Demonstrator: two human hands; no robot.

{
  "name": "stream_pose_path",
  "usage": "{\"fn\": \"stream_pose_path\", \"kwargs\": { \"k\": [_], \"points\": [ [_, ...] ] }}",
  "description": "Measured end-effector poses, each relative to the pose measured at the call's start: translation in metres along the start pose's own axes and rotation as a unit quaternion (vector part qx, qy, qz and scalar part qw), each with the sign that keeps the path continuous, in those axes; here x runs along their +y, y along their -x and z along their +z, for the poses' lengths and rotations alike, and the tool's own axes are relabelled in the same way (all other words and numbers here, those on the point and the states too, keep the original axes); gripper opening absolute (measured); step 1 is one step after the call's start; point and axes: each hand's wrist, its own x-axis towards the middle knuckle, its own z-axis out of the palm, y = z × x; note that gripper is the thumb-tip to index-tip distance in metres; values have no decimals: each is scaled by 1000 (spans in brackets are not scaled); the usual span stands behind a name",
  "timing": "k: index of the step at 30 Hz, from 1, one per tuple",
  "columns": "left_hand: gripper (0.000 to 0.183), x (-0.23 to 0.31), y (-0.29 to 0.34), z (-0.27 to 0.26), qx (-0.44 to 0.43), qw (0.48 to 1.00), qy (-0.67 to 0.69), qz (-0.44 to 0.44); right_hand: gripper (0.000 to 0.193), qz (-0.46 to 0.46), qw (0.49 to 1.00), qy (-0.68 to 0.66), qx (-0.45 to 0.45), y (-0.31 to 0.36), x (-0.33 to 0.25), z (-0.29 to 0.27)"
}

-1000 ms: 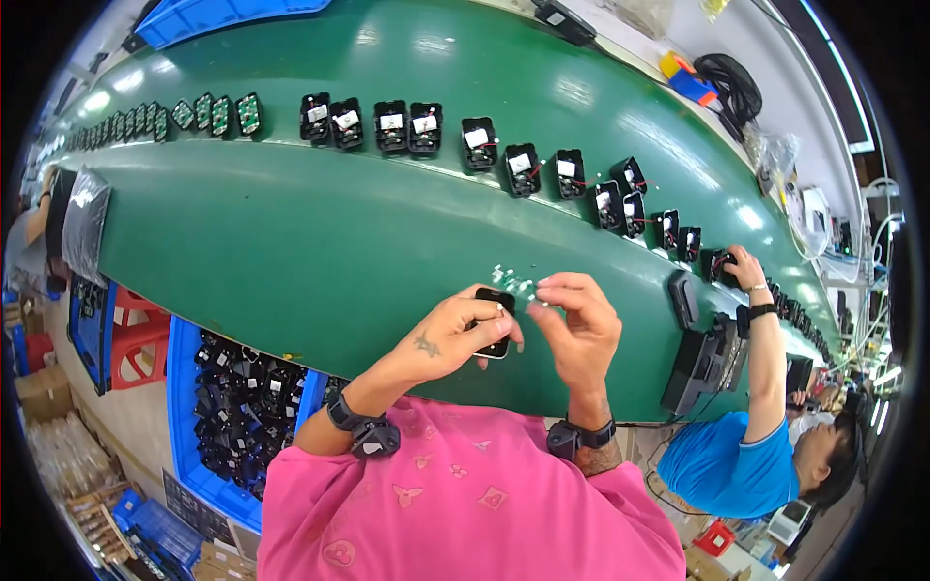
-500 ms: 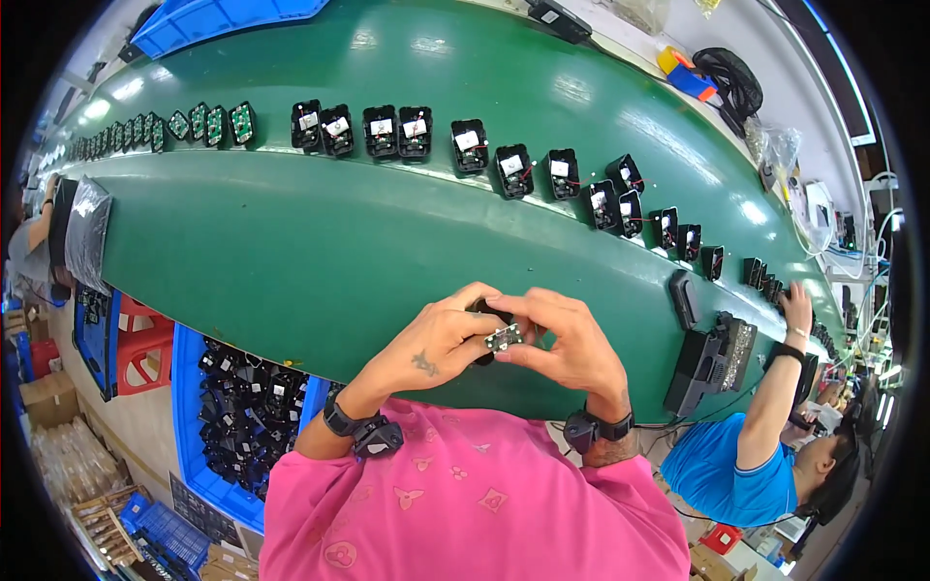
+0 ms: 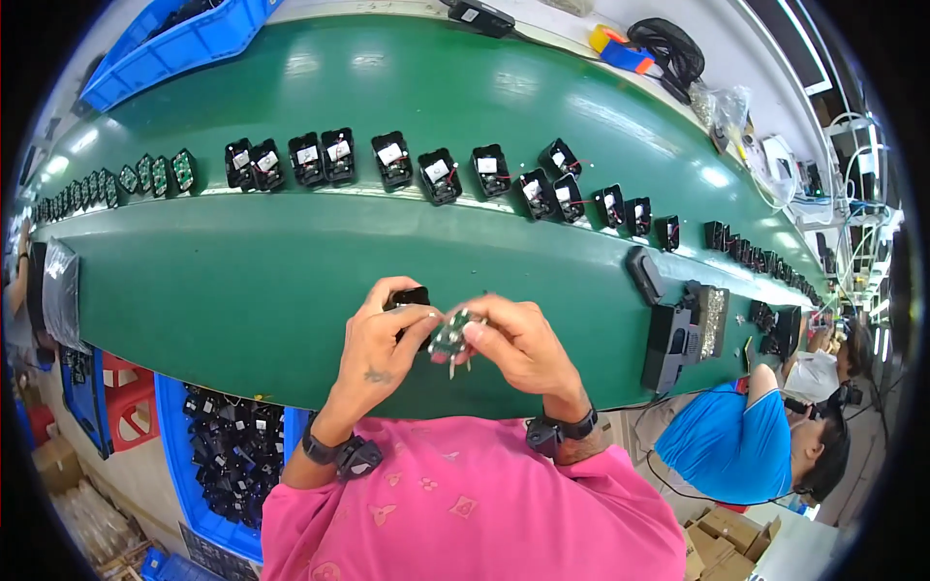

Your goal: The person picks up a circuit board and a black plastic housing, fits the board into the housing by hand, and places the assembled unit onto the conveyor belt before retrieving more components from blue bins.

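Right hand (image 3: pixel 521 351): thumb and fingertips closed, pinching green circuit board (image 3: pixel 449 339). Left hand (image 3: pixel 380 339): fingers curled around black casing (image 3: pixel 411 296), mostly hidden behind them; casing's long axis can't be told. Key relation: board sits just right of the left fingertips and on the body side of the casing, tilted; its long axis is blurred, can't tell. Both hands are close to it, right 1 holding. Whether left fingertips touch the board: can't tell.

Near edge of green table (image 3: pixel 262 290) runs just below the forearms, by the pink shirt (image 3: pixel 465 494). Blue bin (image 3: pixel 167 426) stands lower left, off the edge. Widest stretch of green surface lies left of the hands; black device (image 3: pixel 666 349) bounds the right side, well apart. Ahead, row of black housings (image 3: pixel 392 160) limits reach forward.
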Motion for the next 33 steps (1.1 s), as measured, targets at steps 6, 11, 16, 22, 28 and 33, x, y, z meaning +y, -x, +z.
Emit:
{"fn": "stream_pose_path", "kwargs": {
  "k": [6, 11, 16, 22, 28, 33],
  "points": [
    [18, 8, -4, 9, 19, 999, 27, 24, 11, 15, 991, -102, 80, 7, -5, 6],
    [23, 10, 0, 7, 14, 999, 29, 25, 19, -16, 982, 61, 179, -2, 12, 7],
    [19, 10, 0, 5, 7, 999, 41, 33, 23, 48, 979, 77, 183, -3, 9, 9],
    [52, 22, -5, 10, 54, 994, 89, 37, 30, 51, 968, 119, 217, -7, 18, 9],
    [53, 4, -1, 17, -5, 925, 369, -93, 24, 36, 961, 166, 217, -8, 20, 9],
    [50, 4, -4, 15, -11, 922, 366, -125, 12, -137, 936, 206, 251, -11, 15, 8]
  ]
}}
